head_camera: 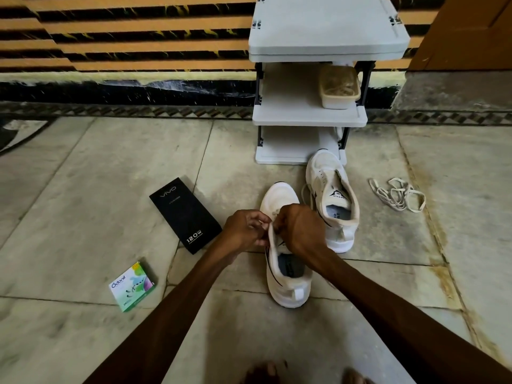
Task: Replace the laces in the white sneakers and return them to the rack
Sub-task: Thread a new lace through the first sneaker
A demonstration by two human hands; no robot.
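- while both hands work at the eyelets of the near sneaker (286, 284), the left hand (245, 228) curls its fingers and pinches what looks like a pale lace end (262, 223); the right hand (300, 228) curls over the upper's edge by the tongue, gripping it.
- to do this well, the person should hold the upper steady, feed the tip straight through, and draw both sides even before the next row.
- this shoe stands upright on the floor, toe pointing away, white with dark side stripes; its laced rows are hidden by the hands.
- just beyond, the far sneaker (332, 200) stands with its tongue open, toe at the rack (310, 116).
- loose laces (396, 195) lie tangled to its right.
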